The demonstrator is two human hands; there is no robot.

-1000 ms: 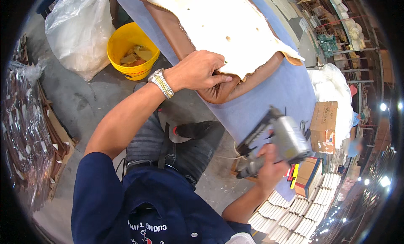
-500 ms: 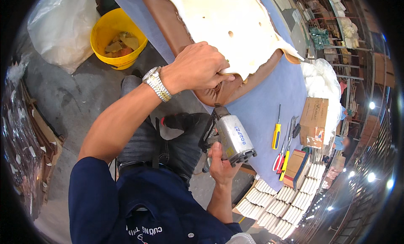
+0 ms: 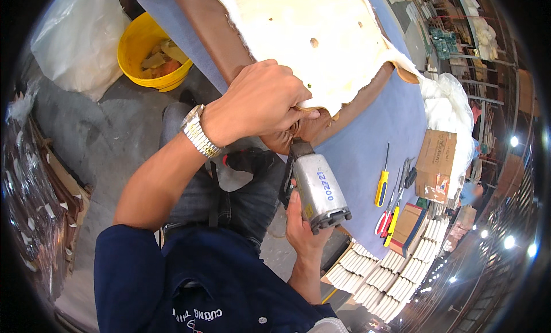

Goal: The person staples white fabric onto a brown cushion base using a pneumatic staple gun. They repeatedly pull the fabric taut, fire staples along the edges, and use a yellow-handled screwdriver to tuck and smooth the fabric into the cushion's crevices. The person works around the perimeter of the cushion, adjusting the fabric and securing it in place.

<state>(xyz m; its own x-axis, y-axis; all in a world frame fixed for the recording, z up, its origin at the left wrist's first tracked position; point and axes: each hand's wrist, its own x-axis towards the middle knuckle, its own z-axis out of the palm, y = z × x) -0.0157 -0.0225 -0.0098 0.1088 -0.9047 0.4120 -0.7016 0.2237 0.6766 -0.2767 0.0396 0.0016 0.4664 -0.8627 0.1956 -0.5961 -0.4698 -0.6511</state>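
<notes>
A padded seat part with a brown leather cover point(image 3: 209, 34) lies on the blue-covered table, its cream backing point(image 3: 310, 23) facing up with several holes in it. My left hand point(image 3: 258, 100), with a metal watch on the wrist, is closed on the leather edge at the near corner, where the leather bunches into folds. My right hand point(image 3: 301, 227) is wrapped round a silver and black staple gun point(image 3: 321, 189). The gun's nose point(image 3: 300, 144) is at the folded corner just below my left fingers; whether it touches the leather I cannot tell.
Right of the gun lie a yellow screwdriver point(image 3: 381, 188) and several other hand tools point(image 3: 393, 218). Beyond them are a cardboard box point(image 3: 435, 163) and rows of white sticks point(image 3: 396, 278). A yellow bucket point(image 3: 129, 60) with scraps stands on the floor at left, near a plastic bag point(image 3: 80, 40).
The staple gun has moved up to the leather corner and its body has turned more upright. My left hand keeps its hold on the leather edge.
</notes>
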